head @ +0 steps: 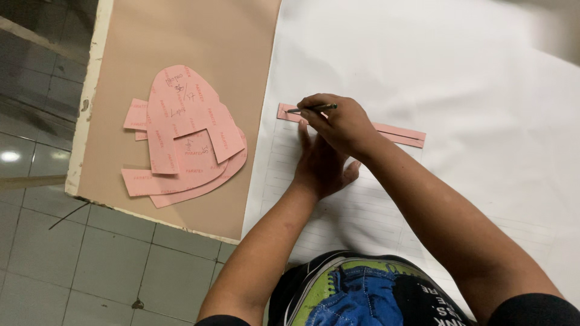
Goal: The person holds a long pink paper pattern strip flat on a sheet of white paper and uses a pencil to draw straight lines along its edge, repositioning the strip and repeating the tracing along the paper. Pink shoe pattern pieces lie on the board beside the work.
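Note:
My right hand (341,121) grips a thin dark pen (311,109) whose tip rests on the left end of a long narrow pink pattern strip (399,133). The strip lies across a large white sheet (459,78) marked with faint pencil lines. My left hand (320,166) lies flat on the white sheet just below the strip, fingers spread, partly under my right hand. My forearms cross over the sheet.
A stack of pink card pattern pieces (181,136) with handwriting lies on a beige board (199,36) at the left. The board's worn edge (81,121) drops to a grey tiled floor (90,259). My dark printed shirt (362,293) fills the bottom.

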